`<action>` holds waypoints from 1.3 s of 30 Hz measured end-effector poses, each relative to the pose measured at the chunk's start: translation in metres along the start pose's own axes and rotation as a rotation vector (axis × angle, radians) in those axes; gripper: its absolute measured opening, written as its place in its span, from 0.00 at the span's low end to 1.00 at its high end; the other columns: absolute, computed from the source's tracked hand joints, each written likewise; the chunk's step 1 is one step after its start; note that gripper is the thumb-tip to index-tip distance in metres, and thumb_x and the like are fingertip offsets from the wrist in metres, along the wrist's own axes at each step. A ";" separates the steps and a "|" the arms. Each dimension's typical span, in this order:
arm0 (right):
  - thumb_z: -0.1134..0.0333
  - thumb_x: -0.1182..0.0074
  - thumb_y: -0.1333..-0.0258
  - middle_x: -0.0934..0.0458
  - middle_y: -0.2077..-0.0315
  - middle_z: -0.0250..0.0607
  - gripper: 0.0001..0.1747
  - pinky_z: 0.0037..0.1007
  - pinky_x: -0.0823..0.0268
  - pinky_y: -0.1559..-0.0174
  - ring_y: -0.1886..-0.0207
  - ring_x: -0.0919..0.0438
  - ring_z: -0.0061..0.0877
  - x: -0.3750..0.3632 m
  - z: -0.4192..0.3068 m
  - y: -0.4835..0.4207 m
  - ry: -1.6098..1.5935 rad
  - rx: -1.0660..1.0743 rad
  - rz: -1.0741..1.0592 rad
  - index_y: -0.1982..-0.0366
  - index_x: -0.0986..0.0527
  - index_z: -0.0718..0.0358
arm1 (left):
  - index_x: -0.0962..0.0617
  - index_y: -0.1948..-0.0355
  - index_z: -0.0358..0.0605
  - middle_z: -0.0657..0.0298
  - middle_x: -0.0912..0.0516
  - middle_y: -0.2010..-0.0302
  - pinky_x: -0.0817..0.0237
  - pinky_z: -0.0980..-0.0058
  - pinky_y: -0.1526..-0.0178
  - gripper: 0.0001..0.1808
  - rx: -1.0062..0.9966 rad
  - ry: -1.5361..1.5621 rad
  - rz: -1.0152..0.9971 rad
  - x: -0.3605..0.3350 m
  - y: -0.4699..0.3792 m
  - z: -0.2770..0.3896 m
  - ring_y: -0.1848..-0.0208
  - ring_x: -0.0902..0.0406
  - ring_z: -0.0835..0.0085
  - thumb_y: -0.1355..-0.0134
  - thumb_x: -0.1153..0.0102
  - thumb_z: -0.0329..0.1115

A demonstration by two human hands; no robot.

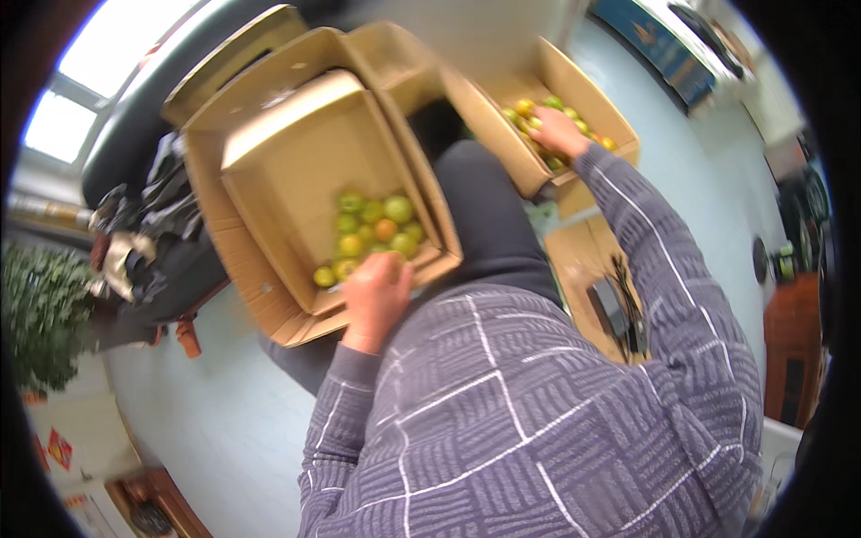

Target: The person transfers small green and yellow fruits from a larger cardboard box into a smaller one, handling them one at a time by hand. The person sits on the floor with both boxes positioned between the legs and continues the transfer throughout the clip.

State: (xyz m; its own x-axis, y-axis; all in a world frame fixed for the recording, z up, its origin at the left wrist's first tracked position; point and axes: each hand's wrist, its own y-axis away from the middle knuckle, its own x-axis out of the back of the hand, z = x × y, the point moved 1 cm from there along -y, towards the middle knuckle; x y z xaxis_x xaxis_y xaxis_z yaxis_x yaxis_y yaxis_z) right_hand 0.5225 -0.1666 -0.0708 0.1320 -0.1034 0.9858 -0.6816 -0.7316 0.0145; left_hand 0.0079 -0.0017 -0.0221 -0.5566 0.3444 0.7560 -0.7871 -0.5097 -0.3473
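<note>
My left hand [378,292] is curled at the near rim of an open cardboard box [235,222], beside the fruit; what its fingers hold, if anything, is hidden. Inside this box, round fruits [372,212] that look like tomatoes, mostly green with an orange one, gather in the near right corner. A second cardboard box [609,101], to the right, contains similar green, yellow and orange fruits [527,107]. Into it reaches my right hand [559,131], fingers down among the fruit. Its fingertips are blurred, so a grip on a fruit cannot be made out.
My knee [477,195] rises between the two boxes. At right, a black power adapter [607,306] with cables lies on a cardboard sheet [572,252]. A dark sofa [144,121] with crumpled clothes [171,188] stands at left, near a leafy plant [44,316]. A blue-sided box [656,47] is far right.
</note>
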 end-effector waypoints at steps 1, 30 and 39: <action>0.55 0.31 0.35 0.11 0.46 0.61 0.27 0.53 0.21 0.41 0.43 0.13 0.57 0.009 0.000 0.004 -0.076 -0.041 0.021 0.39 0.16 0.61 | 0.14 0.62 0.48 0.54 0.12 0.65 0.23 0.51 0.64 0.10 0.013 0.021 0.021 -0.003 0.001 -0.002 0.65 0.13 0.48 0.34 0.24 0.41; 0.61 0.28 0.32 0.18 0.31 0.59 0.41 0.48 0.22 0.30 0.30 0.17 0.57 0.013 -0.294 0.193 -0.808 0.890 0.089 0.23 0.27 0.66 | 0.15 0.36 0.38 0.55 0.14 0.62 0.19 0.59 0.60 0.35 -0.258 -0.019 0.219 0.008 0.004 0.006 0.62 0.12 0.55 0.41 0.21 0.46; 0.60 0.20 0.43 0.20 0.28 0.54 0.48 0.46 0.15 0.42 0.39 0.11 0.54 0.019 -0.296 0.196 -0.712 0.989 0.122 0.22 0.26 0.60 | 0.18 0.41 0.37 0.51 0.13 0.55 0.18 0.55 0.60 0.30 -0.255 -0.018 0.115 -0.005 0.007 -0.001 0.60 0.11 0.49 0.38 0.25 0.47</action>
State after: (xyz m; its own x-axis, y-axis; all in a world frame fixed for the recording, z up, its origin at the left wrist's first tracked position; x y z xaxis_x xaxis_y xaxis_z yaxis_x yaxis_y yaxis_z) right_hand 0.1782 -0.1119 -0.0002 0.6808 -0.3257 0.6561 0.0823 -0.8560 -0.5104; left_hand 0.0049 -0.0065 -0.0285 -0.6429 0.2811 0.7126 -0.7620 -0.3291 -0.5577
